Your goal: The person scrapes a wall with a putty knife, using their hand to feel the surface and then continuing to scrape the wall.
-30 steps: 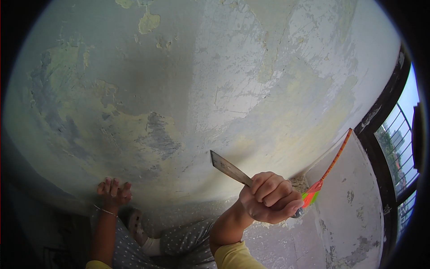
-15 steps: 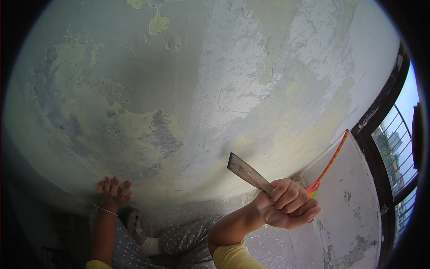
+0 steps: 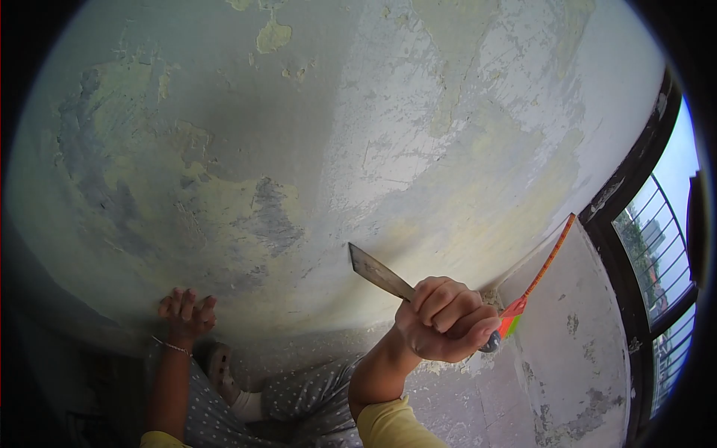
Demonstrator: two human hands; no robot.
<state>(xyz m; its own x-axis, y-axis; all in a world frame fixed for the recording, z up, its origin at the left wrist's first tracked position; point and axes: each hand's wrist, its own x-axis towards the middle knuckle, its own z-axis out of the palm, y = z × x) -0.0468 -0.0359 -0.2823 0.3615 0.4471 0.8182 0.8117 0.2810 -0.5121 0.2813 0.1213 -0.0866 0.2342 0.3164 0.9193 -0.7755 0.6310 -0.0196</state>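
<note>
Wall: the broad, pale wall [image 3: 261, 127] is patchy, with grey scuffs at left, flaked yellowish areas and a scratched white band right of centre.
Left hand: open, the left hand [image 3: 188, 313] has its fingers up at the wall's lower edge, a thin bracelet [image 3: 172, 346] at the wrist.
Floor: pale flakes speckle the floor [image 3: 321, 345] around the dotted grey trousers [image 3: 306, 392] and the shoe [image 3: 220, 369].
Scraper: the scraper [image 3: 379, 272] has a flat, smudged metal blade, wider towards its dark-edged end, slanting up-left in front of the wall; contact is unclear.
Right hand: closed round the scraper's handle, the right hand [image 3: 448, 317] leaves a dark rounded butt showing.
Right side: an orange patterned stick [image 3: 549, 257] leans near the dark-framed window [image 3: 661, 231].
</note>
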